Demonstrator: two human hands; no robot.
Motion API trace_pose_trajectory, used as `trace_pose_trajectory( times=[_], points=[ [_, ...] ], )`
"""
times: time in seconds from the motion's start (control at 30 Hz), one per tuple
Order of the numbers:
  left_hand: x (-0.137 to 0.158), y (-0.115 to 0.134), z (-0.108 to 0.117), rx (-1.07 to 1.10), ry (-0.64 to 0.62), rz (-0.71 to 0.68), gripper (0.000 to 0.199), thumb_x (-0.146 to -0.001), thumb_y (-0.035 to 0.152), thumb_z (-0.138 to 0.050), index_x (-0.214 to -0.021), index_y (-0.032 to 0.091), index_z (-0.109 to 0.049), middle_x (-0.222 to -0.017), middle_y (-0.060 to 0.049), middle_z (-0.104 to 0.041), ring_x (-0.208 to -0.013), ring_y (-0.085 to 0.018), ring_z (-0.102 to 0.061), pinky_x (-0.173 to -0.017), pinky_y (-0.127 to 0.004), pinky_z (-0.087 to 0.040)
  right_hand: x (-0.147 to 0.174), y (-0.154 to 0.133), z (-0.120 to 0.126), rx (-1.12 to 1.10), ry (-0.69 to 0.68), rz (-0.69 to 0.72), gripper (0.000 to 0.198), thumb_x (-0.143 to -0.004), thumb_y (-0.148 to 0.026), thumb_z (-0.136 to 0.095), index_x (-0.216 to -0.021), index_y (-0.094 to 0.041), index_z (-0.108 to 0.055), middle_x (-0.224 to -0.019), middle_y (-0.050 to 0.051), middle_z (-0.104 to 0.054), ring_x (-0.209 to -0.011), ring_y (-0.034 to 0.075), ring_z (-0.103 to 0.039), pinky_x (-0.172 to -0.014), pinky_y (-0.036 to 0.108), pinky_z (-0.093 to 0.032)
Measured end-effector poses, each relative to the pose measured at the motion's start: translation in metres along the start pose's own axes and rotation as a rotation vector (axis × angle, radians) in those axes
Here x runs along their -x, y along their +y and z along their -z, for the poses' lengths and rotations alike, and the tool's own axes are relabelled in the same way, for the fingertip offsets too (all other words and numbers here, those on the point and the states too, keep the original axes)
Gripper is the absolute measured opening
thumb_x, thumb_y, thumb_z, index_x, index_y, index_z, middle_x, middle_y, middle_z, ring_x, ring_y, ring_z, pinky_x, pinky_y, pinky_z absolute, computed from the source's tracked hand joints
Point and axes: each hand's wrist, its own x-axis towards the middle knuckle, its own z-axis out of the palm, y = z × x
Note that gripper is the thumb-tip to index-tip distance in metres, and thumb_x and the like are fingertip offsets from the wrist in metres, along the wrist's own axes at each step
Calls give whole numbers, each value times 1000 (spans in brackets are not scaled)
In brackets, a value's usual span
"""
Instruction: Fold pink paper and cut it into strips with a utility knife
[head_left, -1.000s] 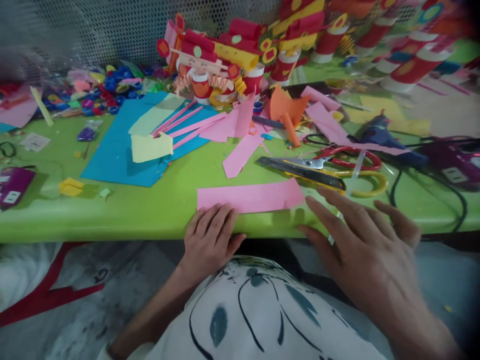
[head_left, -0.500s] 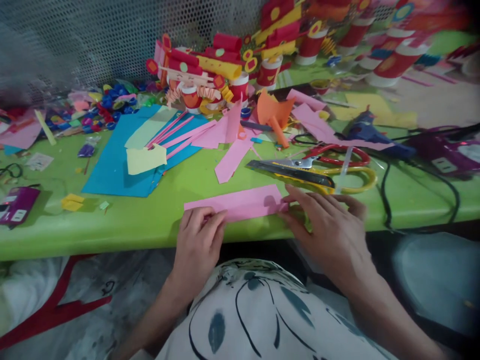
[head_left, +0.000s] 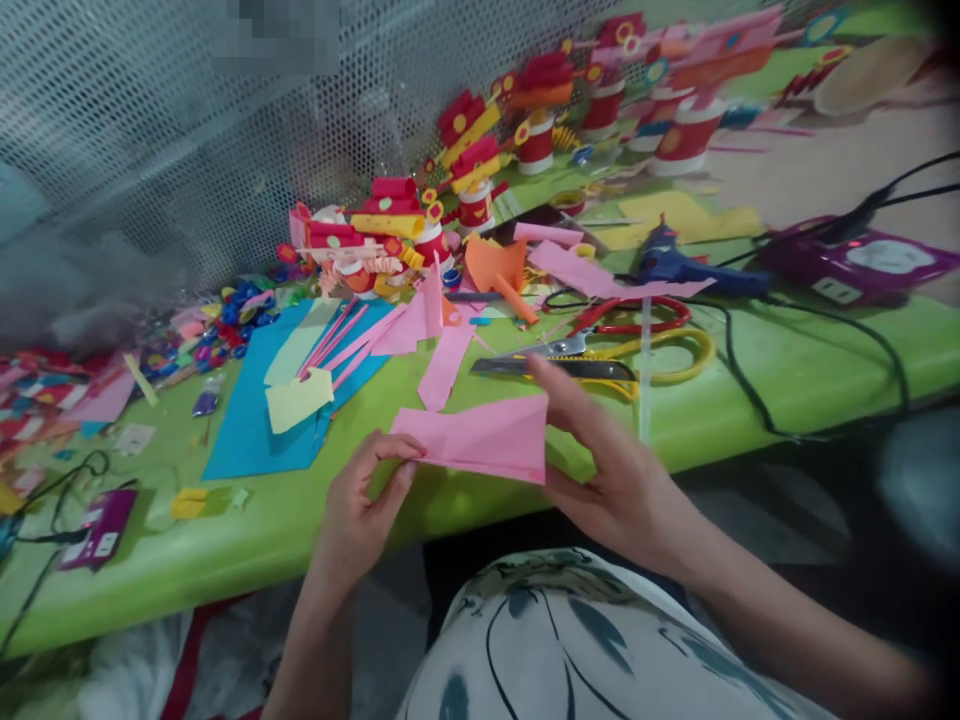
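A pink paper strip, with a crease along its lower edge, is lifted at the front of the green table. My left hand pinches its left end between thumb and fingers. At the right end, my right hand has its thumb and index finger spread, one near the lower corner and one near the upper corner. Whether they touch the paper is hard to tell. Just beyond lie a black and yellow utility knife and scissors with red and yellow handles. A pointed pink paper piece lies behind the strip.
Blue paper sheets with pink strips on top lie at left on the green table. A blue glue gun and a purple power socket with black cables stand at right. Decorated red paper cups line the back.
The pink strip has been raised off the table and tilted up. My right hand's fingers have spread apart at its right end. The head view has turned and shifted.
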Motion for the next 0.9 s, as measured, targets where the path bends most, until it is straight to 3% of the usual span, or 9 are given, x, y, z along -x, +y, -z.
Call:
trace_pose_trajectory(
  times=[0.07,0.17,0.27,0.37,0.43,0.53,0.67,0.9],
  points=[
    [-5,-2,-1,11,-6,9,12,-108,17,-62,-108,24,-71,-109,-4,-78,-109,-16,-75,-98,-28,-59,-5,-2,1,-6,-18,78,68,-102,-14,-57,-165,-32,-43,-137,8,-77,-115,18,-75,-94,32,-61],
    [-11,-3,-2,-11,4,22,9,-107,21,-63,-107,23,-72,-109,-5,-81,-107,-18,-78,-96,-30,-61,-12,-2,1,-34,-32,75,35,-102,-15,-56,-133,-27,-68,-114,6,-82,-101,18,-77,-82,30,-61],
    [-17,3,0,-130,13,-21,13,-106,23,-66,-116,25,-73,-114,-4,-82,-104,-19,-79,-110,-40,-57,-20,-2,-1,-11,-5,43,22,-103,-16,-52,-113,-24,-71,-103,5,-82,-90,17,-75,-75,30,-58],
    [-23,16,4,-291,0,-157,24,-102,24,-72,-126,29,-73,-122,-2,-83,-111,-21,-79,-133,-55,-35,-27,-6,-3,90,23,116,15,-105,-20,-54,-106,-22,-69,-94,3,-80,-82,17,-72,-74,31,-54],
    [-28,26,5,-351,20,-259,23,-103,23,-73,-125,31,-74,-122,-1,-83,-113,-21,-78,-134,-57,-31,-31,-9,-4,148,47,174,15,-106,-21,-54,-105,-22,-69,-91,3,-79,-81,17,-72,-76,33,-52],
    [-34,35,6,-370,103,-362,21,-104,17,-72,-118,31,-78,-116,0,-84,-106,-18,-78,-122,-49,-45,-36,-12,-5,195,68,220,16,-105,-19,-54,-106,-22,-70,-94,4,-80,-84,17,-73,-81,35,-51],
    [-33,36,5,-311,196,-371,22,-101,14,-75,-115,30,-82,-113,-3,-84,-105,-19,-77,-95,-37,-60,-41,-14,-6,230,111,242,15,-105,-20,-56,-106,-22,-70,-95,3,-81,-87,18,-73,-82,36,-49],
    [-22,28,-3,-294,264,-292,12,-101,22,-76,-107,28,-84,-104,-4,-86,-97,-20,-81,-89,-38,-64,-43,-14,-12,261,115,258,14,-103,-17,-58,-105,-21,-72,-90,3,-80,-83,18,-72,-85,37,-50]
  ],
)
